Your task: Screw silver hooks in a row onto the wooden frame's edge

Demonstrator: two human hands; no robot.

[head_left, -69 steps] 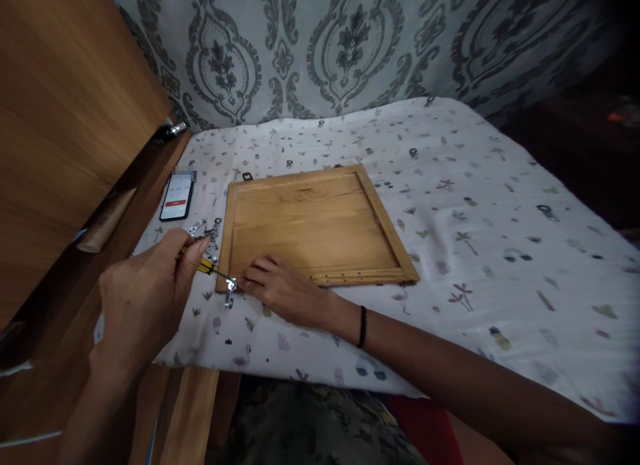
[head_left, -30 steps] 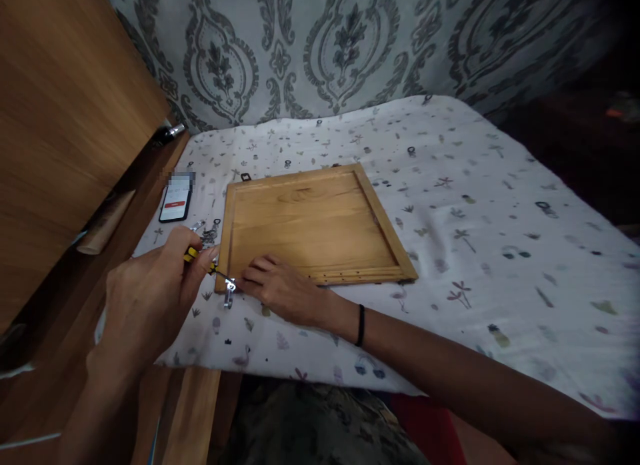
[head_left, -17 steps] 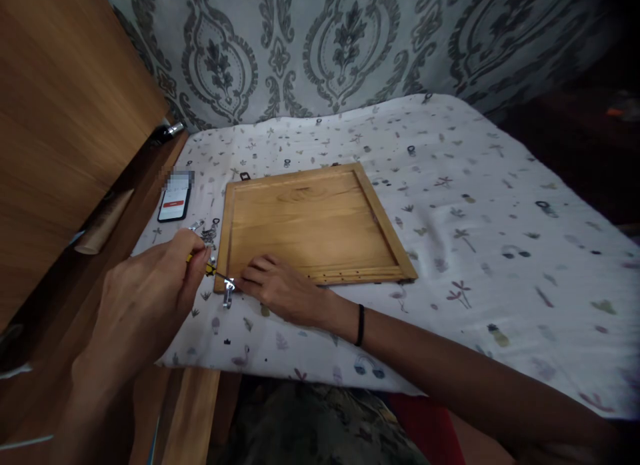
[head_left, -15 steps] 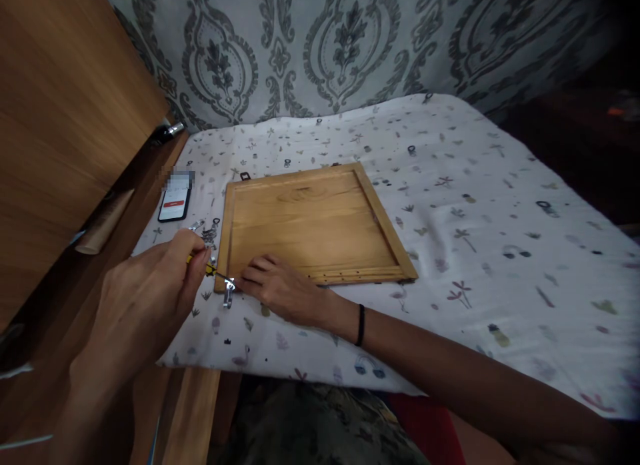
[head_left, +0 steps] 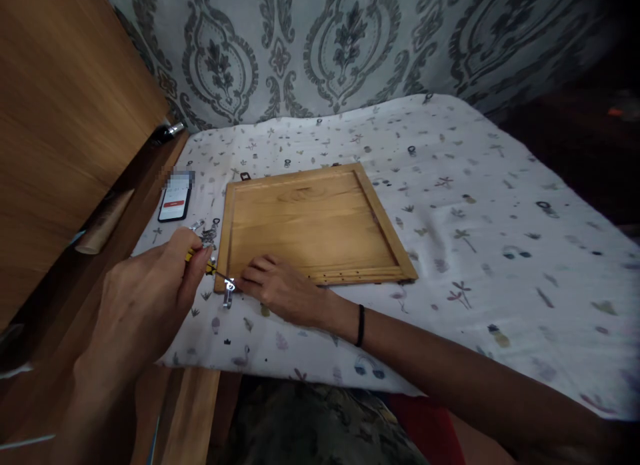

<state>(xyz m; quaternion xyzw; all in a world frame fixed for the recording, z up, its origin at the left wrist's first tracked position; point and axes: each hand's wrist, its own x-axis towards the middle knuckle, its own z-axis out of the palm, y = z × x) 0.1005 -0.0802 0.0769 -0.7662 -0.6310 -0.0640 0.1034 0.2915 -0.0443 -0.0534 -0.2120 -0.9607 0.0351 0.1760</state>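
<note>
I close my left grip (head_left: 143,291) on the screwdriver (head_left: 211,269), its tip at the bracket (head_left: 229,294); my right grip (head_left: 280,290) rests on the board (head_left: 310,218), its closure I cannot tell.

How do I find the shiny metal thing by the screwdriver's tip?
On the white patterned cloth, find the big framed wooden board. Look at its near left corner for a small silver bracket. It's the one at the yellow-and-black screwdriver's tip; the other metal pieces lie farther up, left of the board.

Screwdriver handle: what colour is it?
The screwdriver handle is yellow and black, seen best in the head view.
</note>
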